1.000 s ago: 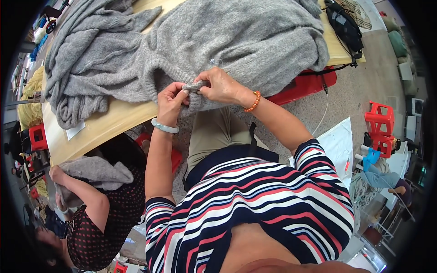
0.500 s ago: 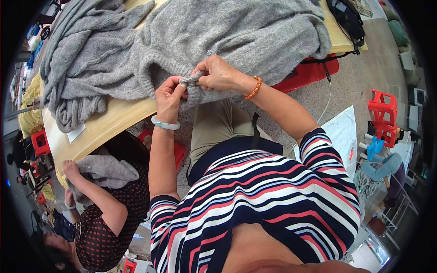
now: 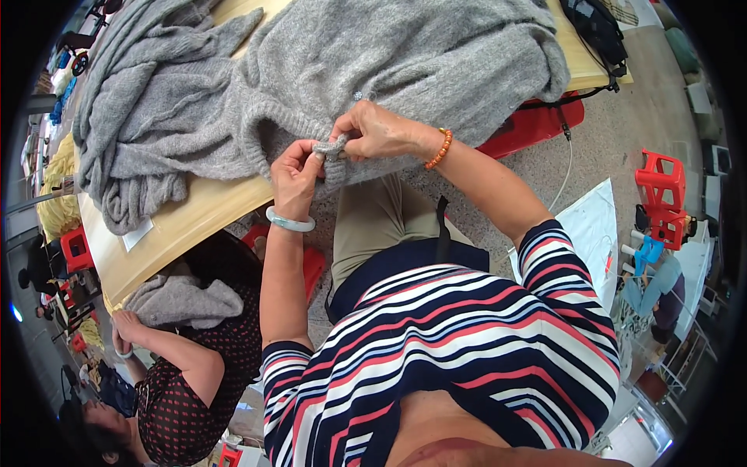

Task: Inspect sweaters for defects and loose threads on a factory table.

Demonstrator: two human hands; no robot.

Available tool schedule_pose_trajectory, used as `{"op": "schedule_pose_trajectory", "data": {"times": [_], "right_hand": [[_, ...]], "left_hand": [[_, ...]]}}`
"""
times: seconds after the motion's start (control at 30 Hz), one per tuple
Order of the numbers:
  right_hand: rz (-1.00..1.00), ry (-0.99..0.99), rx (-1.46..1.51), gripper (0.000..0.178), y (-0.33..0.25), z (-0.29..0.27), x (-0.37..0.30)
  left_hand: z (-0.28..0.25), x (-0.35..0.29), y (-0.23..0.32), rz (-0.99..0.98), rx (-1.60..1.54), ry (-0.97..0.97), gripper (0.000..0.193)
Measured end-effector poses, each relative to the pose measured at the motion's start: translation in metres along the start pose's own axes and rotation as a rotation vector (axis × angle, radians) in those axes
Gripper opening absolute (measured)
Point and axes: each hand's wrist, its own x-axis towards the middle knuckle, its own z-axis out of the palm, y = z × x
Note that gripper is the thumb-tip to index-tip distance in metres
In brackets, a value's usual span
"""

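Note:
A large grey knitted sweater (image 3: 436, 62) lies spread over the table, its ribbed edge hanging toward me. My left hand (image 3: 296, 177), with a pale bangle at the wrist, pinches that ribbed edge between thumb and fingers. Close on its right, my right hand (image 3: 372, 131), wearing an orange bead bracelet, is closed on the same folded edge. A short folded bit of the knit shows between the two sets of fingertips. Whether a needle or other small tool is in the right fingers cannot be made out. A small shiny round piece (image 3: 358, 96) lies on the knit just beyond that hand.
The wooden table (image 3: 210, 206) curves around my front left. At the left a co-worker (image 3: 187, 373) handles another grey knit piece (image 3: 187, 300). A black bag (image 3: 595, 35) sits on the table's far right. Red stools (image 3: 661, 183) stand on the floor at right, near a white sheet (image 3: 587, 233).
My hands stay at the ribbed edge; the fingers have shifted slightly, and the pinched fold sits differently between them. The co-worker's raised hand has come down beside the other one.

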Motion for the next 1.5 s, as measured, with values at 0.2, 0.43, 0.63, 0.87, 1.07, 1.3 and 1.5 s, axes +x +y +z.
{"op": "schedule_pose_trajectory", "data": {"times": [0.2,0.43,0.63,0.87,1.07,1.3,1.5], "right_hand": [[0.016,-0.099,0.091,0.021,-0.005,-0.008,0.002],[-0.092,-0.006,-0.214,0.028,-0.007,0.004,-0.002],[-0.171,0.228,-0.379,0.035,-0.007,0.021,-0.006],[-0.001,0.007,0.145,0.021,-0.004,0.006,-0.004],[0.015,-0.076,0.444,0.02,0.003,0.002,-0.004],[0.038,0.001,0.382,0.023,0.003,0.006,-0.005],[0.012,-0.001,0.39,0.023,0.008,0.011,-0.006]], "left_hand": [[0.004,0.0,0.005,0.028,0.026,0.016,0.008],[-0.005,0.005,0.002,-0.024,-0.009,0.005,0.008],[-0.006,0.006,0.002,-0.048,-0.012,-0.011,0.009],[-0.005,0.001,0.002,0.031,-0.018,-0.017,0.01],[0.006,-0.003,0.009,0.085,-0.039,0.088,0.01],[0.03,-0.031,0.02,0.335,0.292,0.319,0.01],[0.031,-0.029,0.015,0.331,0.365,0.318,0.013]]}}
